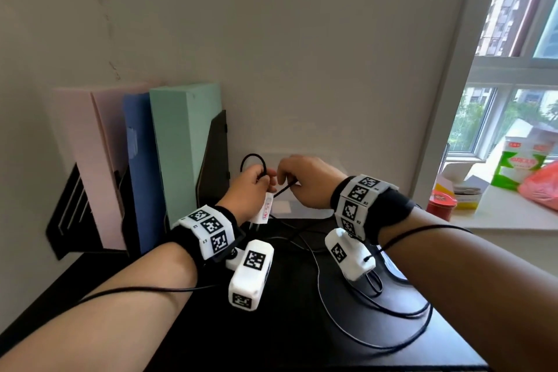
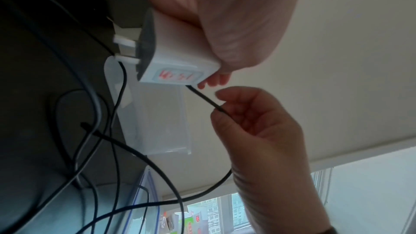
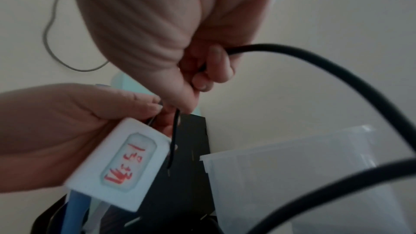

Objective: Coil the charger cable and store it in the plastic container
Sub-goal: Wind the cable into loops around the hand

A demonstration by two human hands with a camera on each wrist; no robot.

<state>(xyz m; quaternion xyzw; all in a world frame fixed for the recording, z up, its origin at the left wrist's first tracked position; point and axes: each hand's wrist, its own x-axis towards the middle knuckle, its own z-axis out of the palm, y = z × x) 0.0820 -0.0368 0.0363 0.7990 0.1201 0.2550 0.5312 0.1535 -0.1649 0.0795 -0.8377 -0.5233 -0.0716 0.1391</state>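
My left hand [image 1: 260, 182] grips a white charger plug [image 1: 265, 209] with a red-marked label, and a small loop of the black cable [image 1: 253, 160] stands above its fingers. My right hand [image 1: 290, 179] pinches the cable [image 2: 203, 98] just beside the plug [image 2: 178, 60]. From the right hand [image 3: 202, 76] the cable [image 3: 337, 70] arcs away and down toward the desk. The clear plastic container [image 1: 315, 212] stands open on the black desk just behind both hands, against the wall. It also shows as the clear container [image 3: 292, 166] below the right hand.
Pink, blue and green folders [image 1: 181, 145] stand in a black file holder [image 1: 216, 160] on the left. Several black cords [image 1: 377, 311] lie looped across the desk [image 1: 302, 341]. A windowsill at right carries a red tin [image 1: 440, 205], boxes and a red bag.
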